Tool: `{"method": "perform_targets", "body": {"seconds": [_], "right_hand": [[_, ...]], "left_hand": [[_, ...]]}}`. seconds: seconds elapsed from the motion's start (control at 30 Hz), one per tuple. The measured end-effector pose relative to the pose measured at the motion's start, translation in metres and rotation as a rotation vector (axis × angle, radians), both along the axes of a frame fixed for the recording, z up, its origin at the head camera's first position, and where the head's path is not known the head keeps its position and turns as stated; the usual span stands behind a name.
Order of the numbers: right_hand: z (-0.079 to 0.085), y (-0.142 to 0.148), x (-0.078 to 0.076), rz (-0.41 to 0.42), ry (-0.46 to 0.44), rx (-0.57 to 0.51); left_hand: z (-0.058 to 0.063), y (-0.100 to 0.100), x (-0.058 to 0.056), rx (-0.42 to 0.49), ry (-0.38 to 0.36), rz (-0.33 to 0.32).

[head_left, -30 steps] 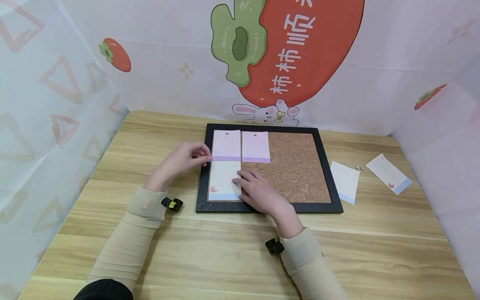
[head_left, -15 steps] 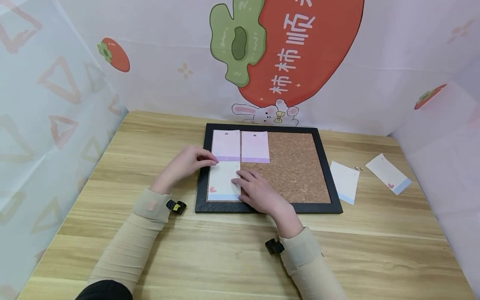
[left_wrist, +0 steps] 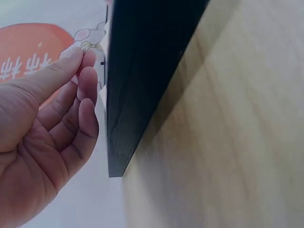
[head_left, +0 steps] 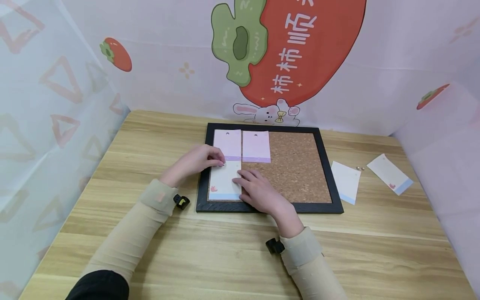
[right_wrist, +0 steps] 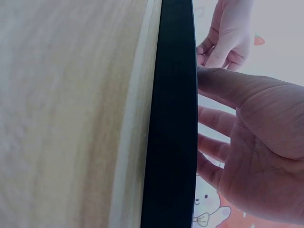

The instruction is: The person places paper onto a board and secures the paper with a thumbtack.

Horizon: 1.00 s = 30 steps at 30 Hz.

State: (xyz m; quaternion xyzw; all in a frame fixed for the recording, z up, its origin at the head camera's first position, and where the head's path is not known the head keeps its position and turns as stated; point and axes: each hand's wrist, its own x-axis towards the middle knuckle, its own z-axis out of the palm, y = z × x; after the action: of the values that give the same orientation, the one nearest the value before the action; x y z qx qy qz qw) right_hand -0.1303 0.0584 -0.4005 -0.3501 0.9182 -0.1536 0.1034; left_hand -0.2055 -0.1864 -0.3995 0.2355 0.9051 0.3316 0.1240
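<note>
A: Left hand (head_left: 202, 159) first: thumb and forefinger tips pressed together, right over the far part of a white card (head_left: 225, 182), the other fingers curled in beside them!

B: Anything in that pinch?

A: Can't tell, even from the left wrist view; it's too small to make out.

B: Across to the right hand (head_left: 260, 192), then: fingers stretched out and spread, tips resting along the white card's right edge.

A: And that card lies flat at the near left corner of the corkboard (head_left: 300, 166), blue band and little pink figure at its near end.

B: Just beyond it, the left pink card (head_left: 227, 143), purple band on the near side; just beside that, the right pink card (head_left: 256, 146), a thin gap between. Each shows a dark round spot near its far edge.

A: Black frame (head_left: 315, 208) all the way round!

B: Out to the right, one loose card (head_left: 346, 182) close by the frame, a second loose card (head_left: 390, 173) farther right, both blue-banded, with two small beads (head_left: 358, 168) between them on the wooden surface (head_left: 225, 258).

A: At the far side rises a printed backdrop (head_left: 161, 91): big red fruit (head_left: 300, 54), white rabbit (head_left: 270, 113) below.
</note>
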Motion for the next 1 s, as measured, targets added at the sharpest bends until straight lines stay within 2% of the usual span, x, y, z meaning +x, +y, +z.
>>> {"method": "perform_targets", "body": {"seconds": [0.27,0.63,0.83,1.0], "right_hand": [[-0.001,0.001,0.000,0.007,0.012,-0.001],[-0.002,0.001,-0.001,0.008,0.005,-0.004],[0.000,0.001,0.000,0.005,0.001,-0.005],[0.000,0.001,-0.001,0.008,0.007,0.002]], "left_hand": [[-0.004,0.008,-0.005,-0.020,0.034,-0.040],[-0.008,0.012,-0.010,-0.043,0.065,-0.051],[-0.007,0.014,-0.012,-0.051,0.037,-0.035],[-0.004,0.015,-0.012,-0.069,-0.023,0.012]]}}
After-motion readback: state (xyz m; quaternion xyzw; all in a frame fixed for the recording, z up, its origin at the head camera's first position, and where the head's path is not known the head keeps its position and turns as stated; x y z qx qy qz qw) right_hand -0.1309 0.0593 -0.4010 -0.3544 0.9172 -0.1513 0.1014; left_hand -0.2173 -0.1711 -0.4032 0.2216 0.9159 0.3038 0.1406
